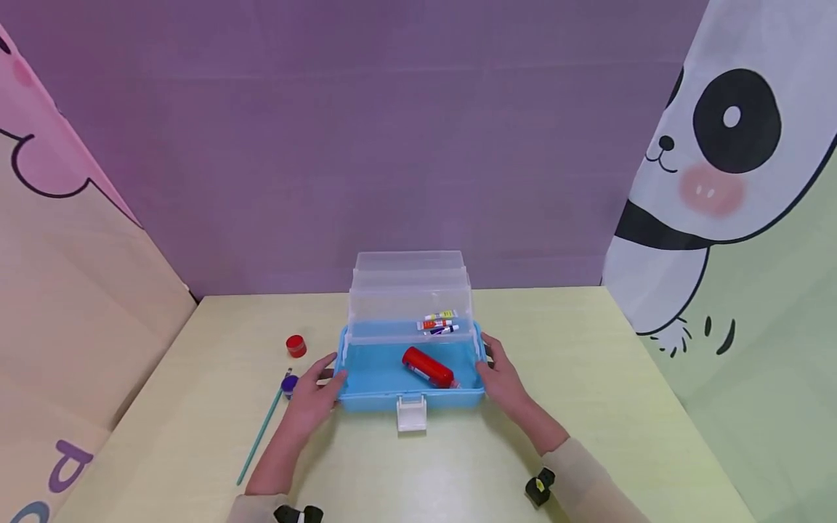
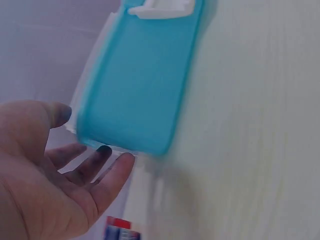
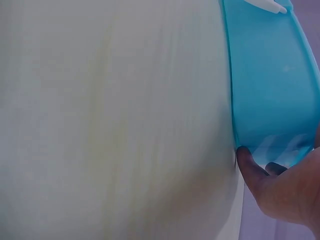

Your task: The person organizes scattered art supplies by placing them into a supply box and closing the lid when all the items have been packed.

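Left hand point(image 1: 314, 394), part-curled, holds one end of the blue box point(image 1: 371, 402), middle of the counter point(image 1: 601, 407); red bottle point(image 1: 428, 367) inside; right hand point(image 1: 503, 378), also curled, grips the other. Positioning it, apparently; moving it calls for matched pressure.

A purple fabric backdrop point(image 1: 418, 152), black-and-white cartoon panda print point(image 1: 732, 189) and pink cartoon print point(image 1: 55, 160) around a pale wood-grain table point(image 1: 176, 407) suggest a child-themed booth.

To the right of the right hand point(image 1: 506, 378), the tabletop point(image 1: 608, 428) leaves wide passage; a stick point(image 1: 261, 432), purple tub point(image 1: 289, 386) and red tub point(image 1: 296, 346) obstruct the left hand's point(image 1: 310, 399) outer side. The box point(image 1: 374, 402) is reachable from above in front, but its raised lid point(image 1: 408, 290) bars the back.
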Available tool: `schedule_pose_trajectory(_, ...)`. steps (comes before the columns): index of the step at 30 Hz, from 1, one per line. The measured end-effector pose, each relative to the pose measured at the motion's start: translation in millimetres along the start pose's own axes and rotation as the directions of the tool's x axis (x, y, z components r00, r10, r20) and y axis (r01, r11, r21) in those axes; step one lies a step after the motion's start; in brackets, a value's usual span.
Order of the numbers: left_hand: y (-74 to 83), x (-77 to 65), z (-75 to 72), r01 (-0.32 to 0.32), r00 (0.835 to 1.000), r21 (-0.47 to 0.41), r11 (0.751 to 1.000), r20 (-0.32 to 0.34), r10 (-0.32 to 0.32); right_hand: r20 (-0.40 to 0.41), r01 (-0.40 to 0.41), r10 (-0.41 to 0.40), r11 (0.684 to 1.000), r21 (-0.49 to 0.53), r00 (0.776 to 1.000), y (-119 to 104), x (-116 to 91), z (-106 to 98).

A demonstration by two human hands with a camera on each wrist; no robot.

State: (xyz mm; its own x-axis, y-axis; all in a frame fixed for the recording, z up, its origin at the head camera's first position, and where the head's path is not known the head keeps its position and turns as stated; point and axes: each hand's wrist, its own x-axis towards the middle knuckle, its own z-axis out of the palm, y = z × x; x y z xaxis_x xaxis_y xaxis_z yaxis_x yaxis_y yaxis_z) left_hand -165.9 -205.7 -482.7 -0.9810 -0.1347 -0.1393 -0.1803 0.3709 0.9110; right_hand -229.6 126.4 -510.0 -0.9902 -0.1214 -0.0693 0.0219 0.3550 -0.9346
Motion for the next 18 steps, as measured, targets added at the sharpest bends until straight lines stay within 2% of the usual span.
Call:
schedule_pose_trajectory(6, 15.4, -20.4, -20.8, -0.073, 0.997, 0.096, 0.993, -0.005, 0.074, 0.013, -0.024, 0.024, 1.0, 0.015, 1.0, 1.3, 2.2, -7.0)
schedule_pose_trajectory(10, 22.5, -30.4, -38.2, -0.118, 0.993, 0.123, 0.985, -0.01, 0.12, 0.045, -0.035, 0.035, 0.999, -0.003, 0.998, -2.2, 3.7, -14.1)
schedule_pose_trajectory(13, 26.3, -35.7, -50.7, -0.123, 0.992, 0.131, 0.984, -0.019, 0.126, 0.075, -0.05, 0.051, 0.999, -0.007, 0.996, -3.2, 5.6, -18.6)
schedule_pose_trajectory(18, 25.1, -38.1, -68.6, -0.119, 0.99, 0.152, 0.981, -0.055, 0.129, 0.118, -0.067, 0.059, 0.996, 0.065, 0.991, -1.4, 8.3, -23.4)
